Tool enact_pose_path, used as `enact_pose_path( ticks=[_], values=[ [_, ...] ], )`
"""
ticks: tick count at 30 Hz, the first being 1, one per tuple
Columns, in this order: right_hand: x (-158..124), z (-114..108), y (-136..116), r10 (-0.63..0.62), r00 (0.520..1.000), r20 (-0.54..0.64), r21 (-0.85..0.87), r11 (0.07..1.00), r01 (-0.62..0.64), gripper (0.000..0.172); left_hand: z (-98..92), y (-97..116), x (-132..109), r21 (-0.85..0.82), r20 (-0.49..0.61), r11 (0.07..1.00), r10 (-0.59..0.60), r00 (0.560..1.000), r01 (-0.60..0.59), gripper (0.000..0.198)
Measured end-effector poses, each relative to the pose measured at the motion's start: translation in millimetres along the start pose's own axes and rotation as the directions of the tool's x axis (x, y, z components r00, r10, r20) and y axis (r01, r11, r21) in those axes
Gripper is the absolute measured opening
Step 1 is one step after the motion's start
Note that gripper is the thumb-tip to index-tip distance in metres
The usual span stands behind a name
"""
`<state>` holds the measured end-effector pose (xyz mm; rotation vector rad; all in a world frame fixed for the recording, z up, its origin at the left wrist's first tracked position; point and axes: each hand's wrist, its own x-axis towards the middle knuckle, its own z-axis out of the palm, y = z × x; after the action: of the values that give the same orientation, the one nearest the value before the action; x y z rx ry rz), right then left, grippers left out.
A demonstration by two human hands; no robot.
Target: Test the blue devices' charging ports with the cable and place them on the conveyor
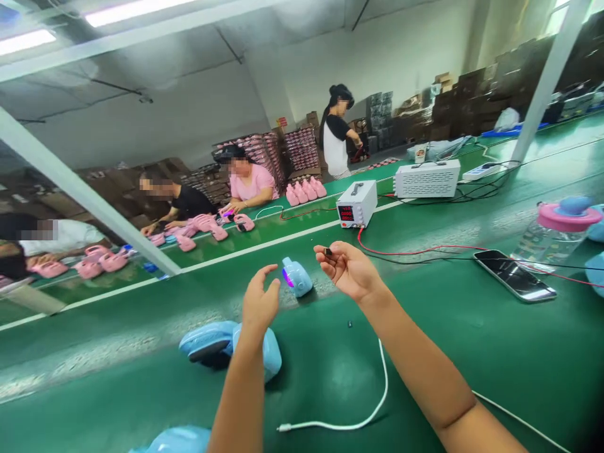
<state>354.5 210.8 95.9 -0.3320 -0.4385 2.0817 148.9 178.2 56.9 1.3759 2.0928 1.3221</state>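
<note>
My right hand (352, 270) pinches a small dark piece (328, 251) between thumb and fingers; its exact kind is too small to tell. Over the bench, my left hand (260, 299) has its thumb and index finger apart, with nothing between them. Just beyond it stands a light-blue plastic device (297, 277) with a purple light glowing on its left side. Beneath my left forearm lies a larger blue plastic housing (207, 343) with a dark underside, partly hidden by the arm. A white cable (340, 428) curves between my forearms, its plug end pointing left.
A power supply (357, 204) with red digits feeds red and black wires rightward. A phone (514, 275) and a pink-lidded bottle (550, 236) are on the right. Another blue part (174, 440) lies at the front edge. Across the bench, several people handle pink housings (207, 226).
</note>
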Motion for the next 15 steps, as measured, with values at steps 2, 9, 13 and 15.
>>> enact_pose_path(
  ticks=[2, 9, 13, 15],
  values=[
    [6.1, -0.6, 11.2, 0.092, 0.996, -0.016, -0.002, 0.996, -0.093, 0.014, -41.0, 0.0, 0.3, 0.132, 0.044, 0.990, -0.046, 0.998, 0.039, 0.028],
    [19.1, -8.6, 34.4, 0.211, 0.977, 0.005, 0.020, 0.977, -0.211, 0.014, -158.0, -82.6, 5.5, 0.198, -0.176, 0.778, -0.571, 0.802, 0.597, 0.045],
    [18.8, -11.8, 41.7, 0.247, 0.968, 0.053, 0.032, 0.968, -0.249, 0.014, -163.6, -126.1, -16.5, 0.016, -0.029, 0.583, -0.812, 0.583, 0.812, 0.051],
    [17.5, -12.6, 44.0, 0.264, 0.962, 0.061, 0.030, 0.963, -0.267, 0.012, -156.6, -137.6, -21.5, -0.028, 0.089, 0.516, -0.852, 0.517, 0.856, 0.059]
  ],
)
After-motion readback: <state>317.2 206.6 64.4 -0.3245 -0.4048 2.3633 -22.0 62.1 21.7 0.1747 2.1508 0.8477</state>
